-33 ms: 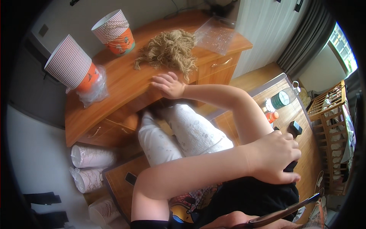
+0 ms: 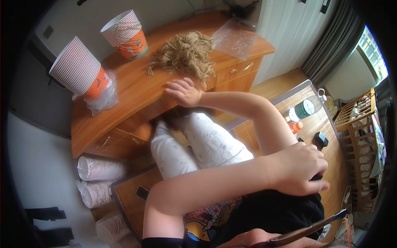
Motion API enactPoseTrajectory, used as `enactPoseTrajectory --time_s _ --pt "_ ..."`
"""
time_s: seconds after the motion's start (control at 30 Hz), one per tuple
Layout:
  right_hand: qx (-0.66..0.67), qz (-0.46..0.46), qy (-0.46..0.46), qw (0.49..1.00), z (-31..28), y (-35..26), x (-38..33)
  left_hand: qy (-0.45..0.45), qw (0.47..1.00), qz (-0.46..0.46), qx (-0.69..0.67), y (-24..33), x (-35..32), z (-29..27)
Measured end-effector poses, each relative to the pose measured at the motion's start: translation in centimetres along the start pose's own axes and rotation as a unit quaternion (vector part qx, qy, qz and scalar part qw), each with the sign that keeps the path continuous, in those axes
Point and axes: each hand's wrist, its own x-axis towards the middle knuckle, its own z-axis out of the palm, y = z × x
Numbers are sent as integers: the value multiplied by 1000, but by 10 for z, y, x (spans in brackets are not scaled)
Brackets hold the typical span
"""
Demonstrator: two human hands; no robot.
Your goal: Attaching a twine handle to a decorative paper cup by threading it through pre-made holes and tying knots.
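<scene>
My right hand (image 2: 184, 91) lies palm down at the front edge of the wooden desk (image 2: 136, 101), its fingers stretched out and slightly apart, holding nothing. Just beyond its fingers sits a tangled heap of tan yarn strands (image 2: 186, 53). My left arm crosses my body to the right. At the black sleeve, my left hand (image 2: 297, 169) is bent round my right upper arm, thumb standing out; its fingertips are partly hidden.
On the desk's left stand two stacks of striped paper cups (image 2: 76, 64) (image 2: 124, 31), one partly in clear plastic, the other wound with string. A clear plastic sheet (image 2: 235, 39) lies right. Wrapped cup stacks (image 2: 101, 168) lie below. Behind me, a bamboo mat (image 2: 326, 161) bears a bottle (image 2: 304, 108).
My left hand has shifted very slightly to the right on my upper arm, its thumb lifting a little. My right hand stays at the desk edge.
</scene>
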Motion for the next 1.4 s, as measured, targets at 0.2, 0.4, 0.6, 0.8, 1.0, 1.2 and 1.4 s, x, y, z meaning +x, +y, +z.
enactPoseTrajectory --time_s 0.2,0.4,0.6,0.8,1.0,1.2,1.4 --pt "8 20 -35 999 -9 -6 -2 132 988 -72 -41 -53 -9 -14" --pt "1 62 -61 996 -34 -20 19 152 942 -205 217 -96 -15 -20" --pt "148 182 -91 968 -67 -42 36 123 942 -184 253 -96 -47 -29" --pt "226 309 5 924 -146 -44 -12 247 924 -36 288 59 -116 -96" --pt "147 421 21 895 -149 -18 -30 459 690 56 557 108 -143 -104" --pt "89 393 43 914 -130 17 24 381 604 76 696 112 -156 -130" --pt "-6 423 -60 904 -111 47 36 368 628 37 685 105 -159 -151"
